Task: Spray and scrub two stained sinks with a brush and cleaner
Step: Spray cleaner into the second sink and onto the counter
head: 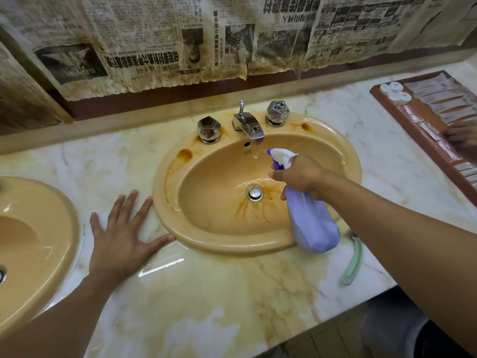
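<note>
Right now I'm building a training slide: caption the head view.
Right hand aims a purple spray bottle into the stained sink; left hand rests flat on the counter.

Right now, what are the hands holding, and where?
The right hand grips the purple spray bottle by its neck. The left hand holds nothing; it rests flat on the counter.

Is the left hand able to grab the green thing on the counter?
Probably not easily. The left hand lies flat on the sink's far side, and the right hand with its spray bottle and forearm stand between it and the green brush.
</note>
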`<state>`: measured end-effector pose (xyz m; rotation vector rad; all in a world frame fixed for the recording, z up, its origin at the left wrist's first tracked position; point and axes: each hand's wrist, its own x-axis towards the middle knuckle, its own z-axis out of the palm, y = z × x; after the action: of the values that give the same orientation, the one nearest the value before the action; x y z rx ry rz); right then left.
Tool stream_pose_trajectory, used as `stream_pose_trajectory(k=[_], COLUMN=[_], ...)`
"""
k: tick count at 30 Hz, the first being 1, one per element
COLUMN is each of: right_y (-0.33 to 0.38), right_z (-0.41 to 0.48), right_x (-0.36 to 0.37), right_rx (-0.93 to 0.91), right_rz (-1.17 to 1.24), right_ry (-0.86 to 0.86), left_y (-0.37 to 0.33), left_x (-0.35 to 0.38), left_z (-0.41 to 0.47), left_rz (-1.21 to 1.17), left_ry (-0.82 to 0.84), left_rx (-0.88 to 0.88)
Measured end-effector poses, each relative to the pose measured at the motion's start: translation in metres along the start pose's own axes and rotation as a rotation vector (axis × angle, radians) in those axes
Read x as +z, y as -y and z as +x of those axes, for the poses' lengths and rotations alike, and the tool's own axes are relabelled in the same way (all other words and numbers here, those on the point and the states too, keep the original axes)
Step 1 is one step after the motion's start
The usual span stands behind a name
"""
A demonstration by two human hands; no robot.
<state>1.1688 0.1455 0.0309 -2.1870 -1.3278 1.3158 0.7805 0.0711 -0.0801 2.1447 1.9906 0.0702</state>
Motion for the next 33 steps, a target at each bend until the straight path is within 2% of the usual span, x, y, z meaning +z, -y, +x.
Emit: stream_pose_trajectory(k=[5,13,18,25,30,33], right_y=[0.009,0.021,0.034,0.046,0.046,0.046], right_z=[-0.002,-0.008,-0.018,-0.033,-0.043,-0.047], right_x=[0.023,0.042,0.056,0.067,0.086,0.09], right_rx=[-0.084,-0.041,-0.078,-0.113,-0.144,-0.193], right_rz=[-0.058,-0.03,-0.125,-0.178,-0.235,-0.335], right_ry=[-0.013,0.075,0.107,0.305,0.21,0.224], left_y=[0.0,0.002,0.002,0.002,0.002,0.002], left_x=[0.0,0.001,0.001,0.0,-0.001,0.0], left_z=[0.0,-0.001,-0.001,-0.002,-0.003,-0.003], left_rz=[0.002,-0.009,-0.01,-0.024,-0.036,-0.035], left_ry=[-0.01,-0.014,-0.018,-0.021,-0.023,-0.017], left_rx=[-0.007,-0.007,-0.005,-0.003,-0.004,-0.003])
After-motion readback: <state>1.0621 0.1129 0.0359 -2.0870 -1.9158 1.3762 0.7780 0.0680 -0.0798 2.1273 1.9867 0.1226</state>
